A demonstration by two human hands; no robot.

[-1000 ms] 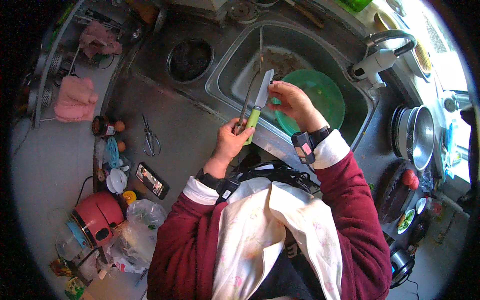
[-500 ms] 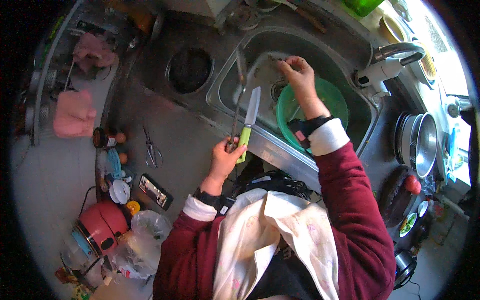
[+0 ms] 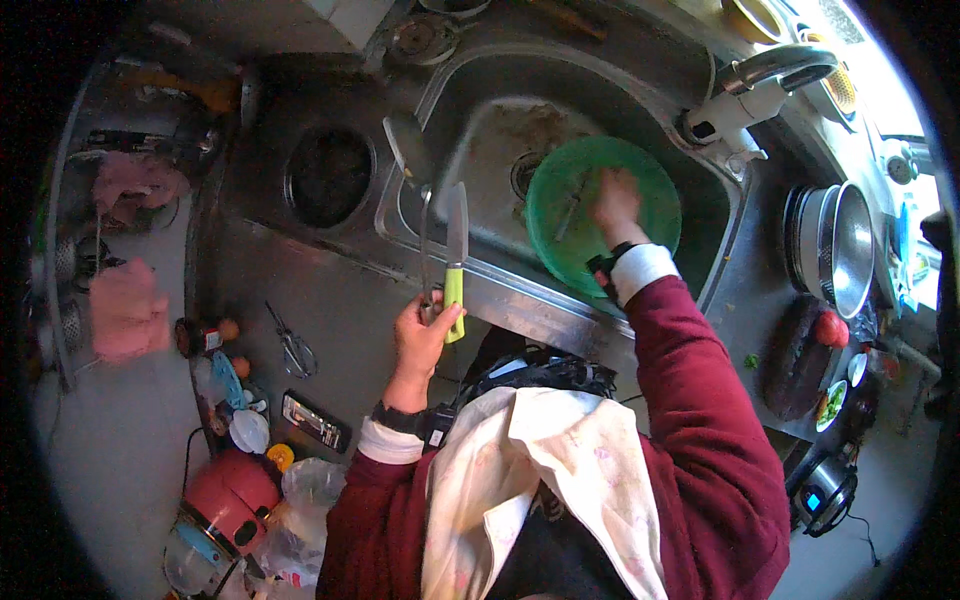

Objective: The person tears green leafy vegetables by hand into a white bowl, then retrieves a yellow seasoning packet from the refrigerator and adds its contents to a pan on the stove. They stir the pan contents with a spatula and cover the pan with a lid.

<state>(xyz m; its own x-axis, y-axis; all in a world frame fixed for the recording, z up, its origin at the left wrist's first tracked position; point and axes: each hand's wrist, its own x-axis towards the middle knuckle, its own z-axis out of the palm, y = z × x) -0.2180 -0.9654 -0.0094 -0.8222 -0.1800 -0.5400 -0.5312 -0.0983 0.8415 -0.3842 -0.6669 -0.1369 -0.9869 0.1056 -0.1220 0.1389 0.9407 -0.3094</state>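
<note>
My left hand (image 3: pixel 418 338) is closed around the light-green handle of a knife (image 3: pixel 457 225) and the thin handle of a metal spatula (image 3: pixel 406 148). Both point away from me, side by side, over the near left edge of the sink (image 3: pixel 470 150). My right hand (image 3: pixel 616 200) reaches down into a green plastic basin (image 3: pixel 548 225) standing in the sink. Its fingers are blurred, so their grip does not show. Just left of that hand, a slim utensil (image 3: pixel 570 212) lies in the basin, its kind unclear.
A faucet (image 3: pixel 740 105) rises behind the sink at right, beside stacked metal bowls (image 3: pixel 850 250). Scissors (image 3: pixel 292 345), a phone (image 3: pixel 315 420) and a red appliance (image 3: pixel 235 500) sit at left. A round dark recess (image 3: pixel 328 175) is left of the sink.
My right hand has moved from over the far part of the sink down into the green basin. My left hand keeps the knife and spatula, and the view has shifted.
</note>
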